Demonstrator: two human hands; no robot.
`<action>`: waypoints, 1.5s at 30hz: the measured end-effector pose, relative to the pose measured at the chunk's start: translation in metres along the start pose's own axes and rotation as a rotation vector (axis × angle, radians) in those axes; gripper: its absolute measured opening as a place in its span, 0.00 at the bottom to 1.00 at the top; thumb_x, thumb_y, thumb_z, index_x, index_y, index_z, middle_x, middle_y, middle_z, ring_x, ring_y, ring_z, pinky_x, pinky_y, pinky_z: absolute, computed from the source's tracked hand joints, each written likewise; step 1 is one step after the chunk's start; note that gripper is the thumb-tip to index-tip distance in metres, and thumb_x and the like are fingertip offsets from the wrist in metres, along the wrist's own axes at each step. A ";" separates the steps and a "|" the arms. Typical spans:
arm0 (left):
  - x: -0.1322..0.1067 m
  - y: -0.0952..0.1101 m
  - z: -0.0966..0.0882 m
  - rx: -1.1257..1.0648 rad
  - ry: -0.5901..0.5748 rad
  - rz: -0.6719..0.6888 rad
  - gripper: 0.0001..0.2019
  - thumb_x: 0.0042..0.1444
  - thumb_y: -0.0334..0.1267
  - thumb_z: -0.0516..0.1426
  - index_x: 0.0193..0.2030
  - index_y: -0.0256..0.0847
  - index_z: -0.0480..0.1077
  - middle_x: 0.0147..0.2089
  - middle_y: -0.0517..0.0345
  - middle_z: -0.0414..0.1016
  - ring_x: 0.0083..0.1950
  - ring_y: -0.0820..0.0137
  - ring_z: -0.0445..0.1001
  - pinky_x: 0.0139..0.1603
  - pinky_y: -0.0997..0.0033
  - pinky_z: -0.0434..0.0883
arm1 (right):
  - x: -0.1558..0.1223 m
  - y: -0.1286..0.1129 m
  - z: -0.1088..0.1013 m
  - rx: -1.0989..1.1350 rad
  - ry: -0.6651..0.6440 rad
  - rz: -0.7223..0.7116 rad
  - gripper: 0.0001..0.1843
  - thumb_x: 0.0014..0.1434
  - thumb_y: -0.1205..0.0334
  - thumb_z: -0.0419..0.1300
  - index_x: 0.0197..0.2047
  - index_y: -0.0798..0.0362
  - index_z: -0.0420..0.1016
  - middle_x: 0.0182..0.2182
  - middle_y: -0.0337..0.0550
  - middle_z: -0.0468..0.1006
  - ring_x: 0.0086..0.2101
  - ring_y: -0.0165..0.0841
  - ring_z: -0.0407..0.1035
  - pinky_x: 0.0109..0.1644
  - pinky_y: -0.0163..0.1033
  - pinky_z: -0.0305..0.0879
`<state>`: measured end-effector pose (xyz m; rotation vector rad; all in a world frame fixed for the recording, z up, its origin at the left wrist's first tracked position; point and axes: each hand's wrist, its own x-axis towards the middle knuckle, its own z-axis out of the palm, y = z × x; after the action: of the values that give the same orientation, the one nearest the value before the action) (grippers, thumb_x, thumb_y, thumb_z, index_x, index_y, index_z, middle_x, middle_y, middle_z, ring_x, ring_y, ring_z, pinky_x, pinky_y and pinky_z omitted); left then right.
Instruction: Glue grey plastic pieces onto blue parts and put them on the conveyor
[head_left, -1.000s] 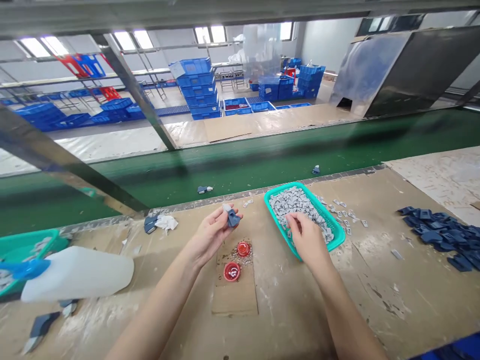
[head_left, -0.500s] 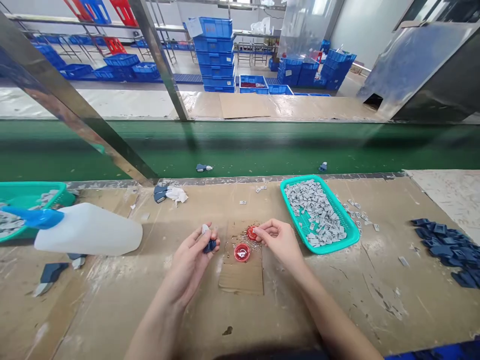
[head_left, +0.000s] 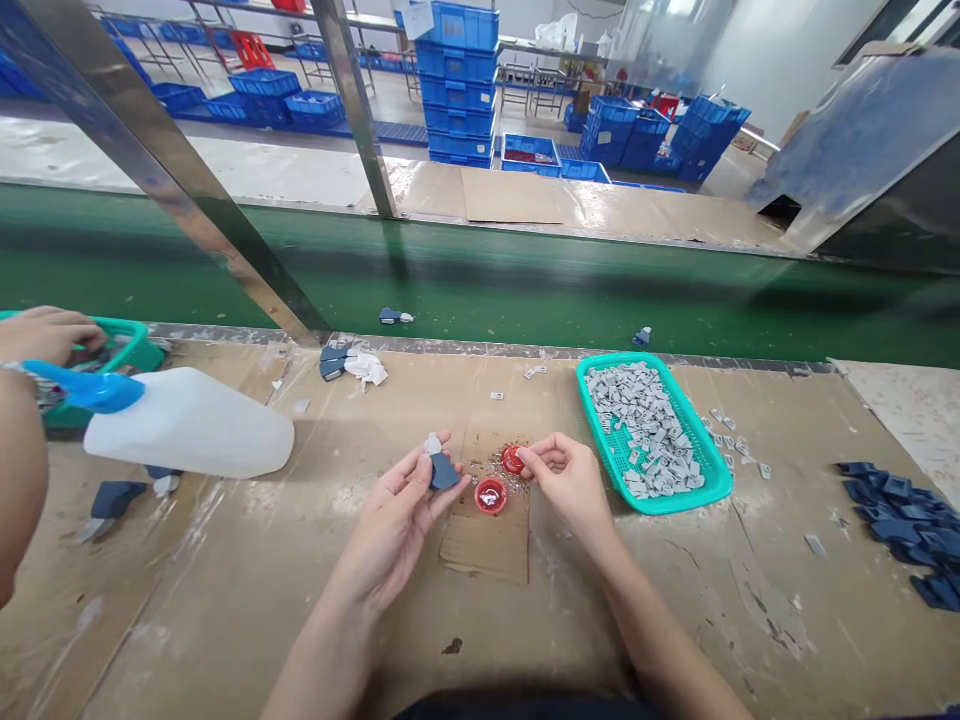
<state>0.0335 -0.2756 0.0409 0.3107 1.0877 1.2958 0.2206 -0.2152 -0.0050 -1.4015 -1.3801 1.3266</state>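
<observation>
Red cups (head_left: 491, 496), bottle (head_left: 191, 425) before basket (head_left: 141, 347), post (head_left: 184, 190)

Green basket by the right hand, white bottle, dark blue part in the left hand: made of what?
Green basket: likely molded plastic, lightly glossy, judging by its perforated floor and smooth rim.
White bottle: probably plastic, with a soft sheen on milky walls.
Dark blue part: dull and evenly colored, so perhaps matte plastic or rubber; can't tell which.
</observation>
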 end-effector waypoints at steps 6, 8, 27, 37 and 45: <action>0.003 -0.003 0.000 -0.033 0.030 -0.013 0.15 0.57 0.34 0.58 0.51 0.36 0.72 0.45 0.50 0.75 0.41 0.75 0.73 0.43 0.81 0.71 | -0.001 -0.001 0.001 -0.005 -0.023 0.023 0.14 0.53 0.51 0.64 0.30 0.56 0.73 0.23 0.47 0.79 0.26 0.37 0.75 0.30 0.37 0.67; 0.002 -0.003 0.000 -0.039 0.043 -0.018 0.15 0.57 0.34 0.58 0.51 0.35 0.72 0.45 0.49 0.76 0.38 0.76 0.72 0.40 0.82 0.70 | -0.002 -0.002 0.001 -0.011 -0.010 0.016 0.14 0.53 0.51 0.64 0.29 0.55 0.73 0.23 0.47 0.79 0.26 0.37 0.75 0.31 0.38 0.67; 0.003 -0.031 0.023 0.313 -0.052 0.359 0.12 0.48 0.32 0.63 0.41 0.43 0.73 0.40 0.56 0.77 0.44 0.68 0.74 0.45 0.73 0.70 | -0.019 -0.035 -0.020 0.460 -0.265 0.227 0.16 0.48 0.51 0.69 0.27 0.55 0.71 0.20 0.38 0.72 0.18 0.24 0.56 0.20 0.29 0.47; 0.001 -0.032 0.035 0.429 -0.076 0.435 0.12 0.51 0.33 0.62 0.43 0.46 0.75 0.42 0.57 0.78 0.45 0.67 0.74 0.44 0.72 0.71 | -0.024 -0.035 -0.020 0.507 -0.312 0.222 0.16 0.49 0.51 0.68 0.28 0.55 0.71 0.19 0.37 0.72 0.19 0.23 0.57 0.21 0.29 0.48; -0.005 -0.034 0.041 0.464 -0.023 0.452 0.11 0.51 0.34 0.62 0.42 0.47 0.76 0.42 0.56 0.78 0.45 0.64 0.74 0.44 0.69 0.72 | -0.026 -0.034 -0.019 0.336 -0.304 0.136 0.17 0.53 0.49 0.65 0.30 0.55 0.69 0.21 0.39 0.76 0.20 0.25 0.62 0.22 0.29 0.55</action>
<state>0.0867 -0.2752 0.0395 0.9609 1.3418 1.4122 0.2351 -0.2334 0.0355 -1.1139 -1.1910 1.8260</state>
